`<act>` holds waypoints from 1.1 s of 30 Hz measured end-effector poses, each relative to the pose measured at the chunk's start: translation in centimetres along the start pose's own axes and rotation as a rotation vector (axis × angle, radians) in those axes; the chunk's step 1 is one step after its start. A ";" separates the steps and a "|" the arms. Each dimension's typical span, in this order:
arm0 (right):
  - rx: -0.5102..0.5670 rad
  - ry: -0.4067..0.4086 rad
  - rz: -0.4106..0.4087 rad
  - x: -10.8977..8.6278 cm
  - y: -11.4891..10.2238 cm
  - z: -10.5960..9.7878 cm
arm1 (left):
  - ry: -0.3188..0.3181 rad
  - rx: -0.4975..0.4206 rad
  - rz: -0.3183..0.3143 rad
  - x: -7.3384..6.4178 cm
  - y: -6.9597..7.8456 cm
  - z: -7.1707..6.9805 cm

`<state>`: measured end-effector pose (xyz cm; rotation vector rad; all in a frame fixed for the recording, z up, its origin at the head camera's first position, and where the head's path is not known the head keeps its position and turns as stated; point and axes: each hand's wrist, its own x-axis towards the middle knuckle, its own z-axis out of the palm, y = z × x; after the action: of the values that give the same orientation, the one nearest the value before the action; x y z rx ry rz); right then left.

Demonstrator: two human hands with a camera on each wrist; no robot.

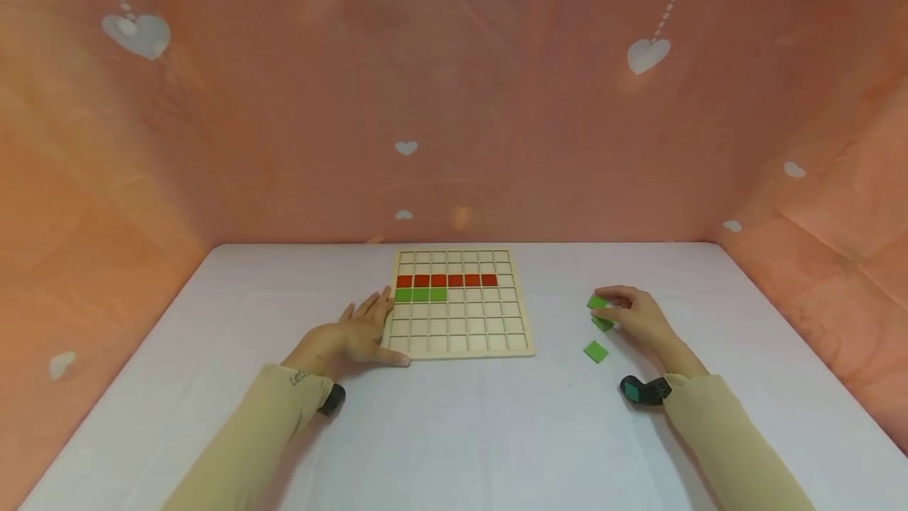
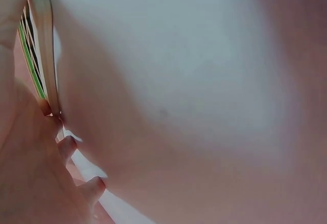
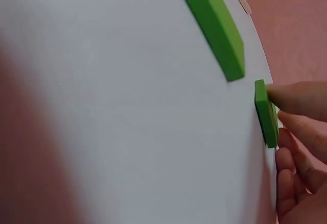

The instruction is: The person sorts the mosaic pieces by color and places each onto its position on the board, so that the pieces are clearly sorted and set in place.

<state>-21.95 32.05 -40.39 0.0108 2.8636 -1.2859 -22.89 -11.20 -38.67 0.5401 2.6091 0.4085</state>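
A light wooden grid board (image 1: 526, 322) lies on the white table. One row of its squares holds several red tiles (image 1: 456, 281), and the row below holds three green tiles (image 1: 422, 295). My left hand (image 1: 360, 333) rests at the board's left side, fingers extended along the edge and thumb at the front corner. To the right of the board, my right hand (image 1: 641, 322) has thumb and index finger around a green tile (image 1: 597, 302), pinching it close over the table. Another green tile (image 1: 604, 324) lies under the thumb, partly covered. In the right wrist view, a loose green tile (image 3: 217, 32) lies apart from the fingers.
The white table (image 1: 489, 440) meets a pink cloth backdrop (image 1: 454, 101) printed with pale hearts. Cloth also hangs along both sides. Dark wrist devices (image 1: 644, 390) sit by both sleeves.
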 end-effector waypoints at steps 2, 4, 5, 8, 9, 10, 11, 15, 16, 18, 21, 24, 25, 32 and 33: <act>-0.024 0.003 0.005 0.0 -0.1 0.1 | -0.004 0.001 -0.001 0.0 0.0 0.1; -0.046 0.005 0.012 0.1 -0.1 0.3 | -0.013 0.009 -0.001 0.0 0.0 0.1; -0.056 0.005 0.014 0.1 -0.1 0.3 | -0.018 0.011 -0.002 0.1 -0.1 0.1; -0.074 0.006 0.020 0.2 -0.1 0.4 | -0.023 0.012 0.003 0.1 -0.1 0.2; -0.074 0.007 0.017 0.2 -0.1 0.4 | -0.019 0.007 0.005 0.2 -0.2 0.2; -0.070 0.006 0.013 0.2 -0.1 0.4 | -0.019 0.013 0.000 0.3 -0.3 0.3; -0.066 0.006 0.010 0.2 -0.1 0.4 | -0.012 0.010 0.001 0.4 -0.5 0.4; -0.054 0.000 0.005 0.1 -0.4 0.4 | 0.008 0.017 0.002 0.7 -0.9 0.6; -0.052 -0.006 0.007 0.0 -0.4 0.4 | 0.007 0.018 0.001 0.7 -0.9 0.7; -0.055 -0.012 0.009 -0.1 -0.6 0.3 | 0.011 0.008 0.004 0.5 -0.9 0.6; -0.058 -0.017 0.003 -0.2 -0.7 0.4 | 0.006 -0.002 -0.007 0.2 -0.7 0.4; -0.070 -0.020 0.003 -0.1 -0.7 0.3 | 0.007 -0.005 -0.001 0.0 -0.4 0.3; -0.074 -0.019 0.013 0.0 -0.7 0.3 | 0.004 -0.004 0.001 -0.1 -0.3 0.3; -0.061 -0.034 0.043 0.1 -0.6 0.2 | -0.009 -0.001 -0.003 0.4 -0.4 0.5; -0.058 -0.033 0.041 0.1 -0.6 0.1 | -0.004 0.000 -0.003 0.5 -0.5 0.5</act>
<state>-22.05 31.54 -40.00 0.0472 2.8555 -1.1849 -23.19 -11.33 -39.50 0.5361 2.6054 0.4055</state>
